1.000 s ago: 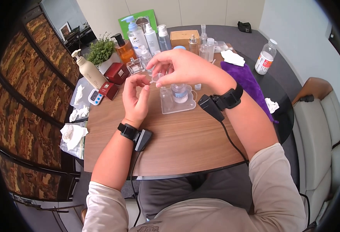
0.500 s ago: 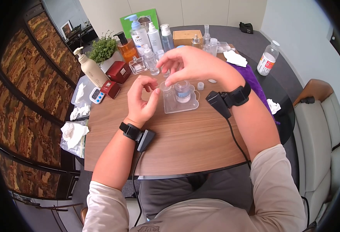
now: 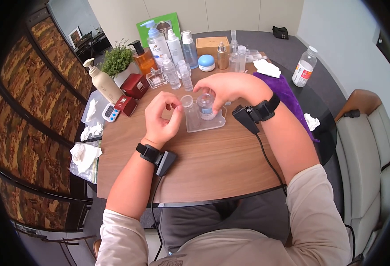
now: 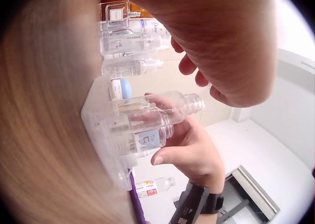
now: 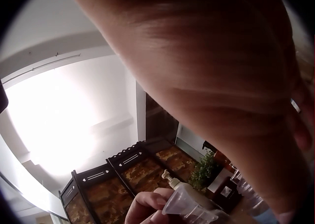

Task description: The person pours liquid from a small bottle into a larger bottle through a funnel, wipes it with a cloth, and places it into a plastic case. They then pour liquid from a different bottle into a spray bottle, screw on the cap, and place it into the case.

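At the centre of the wooden table (image 3: 212,164) I find a clear plastic tray (image 3: 203,122) holding two small bottles. One is an empty clear bottle (image 3: 188,106), uncapped, its threaded neck open; it stands at the tray's left. Beside it stands a blue-labelled bottle (image 3: 206,106), also transparent; I cannot tell how full it is. From the left wrist view both bottles sit close together in the tray, near touching.

Behind the tray I note a row of containers: a tall pump bottle (image 3: 156,40) with a blue pump, an amber pump bottle (image 3: 142,57), a cream pump bottle (image 3: 102,82), several small spray bottles (image 3: 179,71), a square perfume flask (image 3: 156,79), and a blue-lidded jar (image 3: 206,62). A capped water bottle (image 3: 303,66) stands well apart at the right, on the dark surface.

My right hand (image 3: 228,88) reaches over the tray, fingers curled down around the top of the blue-labelled bottle, gripping it; the wrist is bent and the forearm runs back to the right. My left hand (image 3: 161,115) is raised just left of the empty clear bottle, palm towards it, forefinger and thumb bent near its neck. I cannot tell whether they pinch the neck or hold anything.
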`<state>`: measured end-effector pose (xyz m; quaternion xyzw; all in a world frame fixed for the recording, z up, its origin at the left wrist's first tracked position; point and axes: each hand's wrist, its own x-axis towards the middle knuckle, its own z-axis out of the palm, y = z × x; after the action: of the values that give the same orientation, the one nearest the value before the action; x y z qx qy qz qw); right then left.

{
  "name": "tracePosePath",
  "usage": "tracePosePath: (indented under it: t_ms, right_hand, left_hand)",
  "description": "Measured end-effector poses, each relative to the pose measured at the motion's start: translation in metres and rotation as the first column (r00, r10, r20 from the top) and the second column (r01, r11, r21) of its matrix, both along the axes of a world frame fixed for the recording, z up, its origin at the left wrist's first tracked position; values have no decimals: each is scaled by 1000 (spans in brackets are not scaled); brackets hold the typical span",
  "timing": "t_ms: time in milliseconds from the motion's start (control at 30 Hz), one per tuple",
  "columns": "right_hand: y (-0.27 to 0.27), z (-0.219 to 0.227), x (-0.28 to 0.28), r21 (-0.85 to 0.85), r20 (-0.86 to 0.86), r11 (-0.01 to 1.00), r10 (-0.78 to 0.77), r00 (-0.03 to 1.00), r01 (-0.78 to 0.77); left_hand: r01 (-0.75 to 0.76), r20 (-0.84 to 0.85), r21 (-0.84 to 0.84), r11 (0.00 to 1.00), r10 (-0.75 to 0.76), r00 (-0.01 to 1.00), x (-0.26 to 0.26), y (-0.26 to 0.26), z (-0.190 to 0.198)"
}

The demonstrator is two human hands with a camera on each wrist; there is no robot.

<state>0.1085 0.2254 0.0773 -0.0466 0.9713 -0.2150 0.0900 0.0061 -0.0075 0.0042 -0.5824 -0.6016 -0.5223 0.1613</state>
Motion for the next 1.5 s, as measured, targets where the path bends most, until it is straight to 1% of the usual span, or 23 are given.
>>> tracePosePath:
  t_ms: [33, 100, 233, 300, 333, 400, 567, 633, 700, 733, 800, 833, 900, 933, 1000, 1033, 1100, 1133, 1200, 1333, 1400, 1433, 1500]
  right_hand:
    - [2, -4, -2, 0, 0, 1000, 0, 1000, 0]
    - [8, -12, -8, -10, -18, 999, 50, 999, -50]
    - [10, -11, -8, -48, -1, 997, 59, 998, -58]
    - [9, -9, -6, -88, 25, 996, 19, 1000, -17]
    - [12, -12, -8, -89, 26, 996, 18, 1000, -16]
    - [18, -20, -13, -161, 17, 987, 28, 999, -25]
    - [14, -6, -2, -194, 1, 981, 0, 1000, 0]
    - [16, -3, -1, -203, 11, 979, -18, 1000, 20]
    - [19, -4, -2, -285, -34, 958, -13, 999, 2]
    - [22, -4, -3, -287, -29, 958, -9, 1000, 0]
    - [24, -8, -6, -532, -18, 844, 67, 998, -66]
    - [24, -6, -5, -528, -21, 847, 69, 997, -70]
    - [22, -3, -1, -582, -87, 807, 64, 994, -102]
    - [21, -1, 0, -581, -86, 807, 65, 994, -103]
    - [21, 2, 1, -631, -112, 769, 44, 993, -105]
    - [22, 1, 0, -630, -111, 770, 46, 993, -106]
    - [25, -1, -2, -688, -84, 722, 25, 996, -76]
    - [26, -1, -3, -688, -84, 722, 26, 996, -76]
    - [29, -1, -3, -646, -69, 761, 23, 997, -62]
    - [33, -10, -4, -632, -24, 772, 69, 997, -68]
    - [36, -19, -7, -644, 46, 762, 117, 992, -60]
    - [36, -20, -8, -646, 47, 761, 116, 992, -58]
    - [37, -21, -9, -516, 42, 855, 81, 996, -48]
  left_hand:
    - [4, -1, -3, 1000, -4, 1000, 0, 0, 0]
    - [3, -2, -6, 1000, -3, 1000, -2, -1, -1]
    - [1, 4, -8, 1000, -1, 1000, -2, 0, -2]
    - [1, 8, -2, 1000, -1, 1000, -2, 1, -1]
    - [1, 12, -2, 1000, 0, 1000, -2, 0, -2]
    - [-5, 19, -7, 1000, 5, 1000, 0, -1, -2]
    - [-30, 41, 28, 999, 29, 999, 0, 0, -1]
    - [-1, 48, -6, 1000, 2, 999, -1, -1, -1]
    - [-8, 35, -6, 1000, 9, 999, -2, -1, -1]
    - [-17, 25, -6, 1000, 17, 1000, -1, -2, -2]
    - [-15, 42, -18, 1000, 16, 999, 0, -5, -3]
    - [-8, 39, -12, 1000, 8, 999, -2, -3, 0]
    - [-11, 36, -2, 1000, 12, 999, -1, -3, 0]
    - [-12, 37, 2, 1000, 12, 999, -1, -3, 0]
    - [-14, 38, 9, 1000, 14, 999, 0, -3, 0]
    - [-14, 38, 16, 1000, 13, 999, 0, -3, 0]
    - [-15, 36, 21, 1000, 14, 999, -1, -2, -1]
    - [-14, 34, 24, 1000, 13, 999, -1, -2, -1]
    - [-14, 35, 25, 1000, 13, 999, -2, -2, -2]
    - [-8, 17, 22, 1000, 7, 1000, -4, -2, -3]
    - [-9, 19, 15, 1000, 8, 1000, -3, -2, -2]
    - [-10, 20, 9, 1000, 10, 1000, -2, -2, -2]
    - [-9, 28, 11, 1000, 9, 1000, -2, -1, -2]
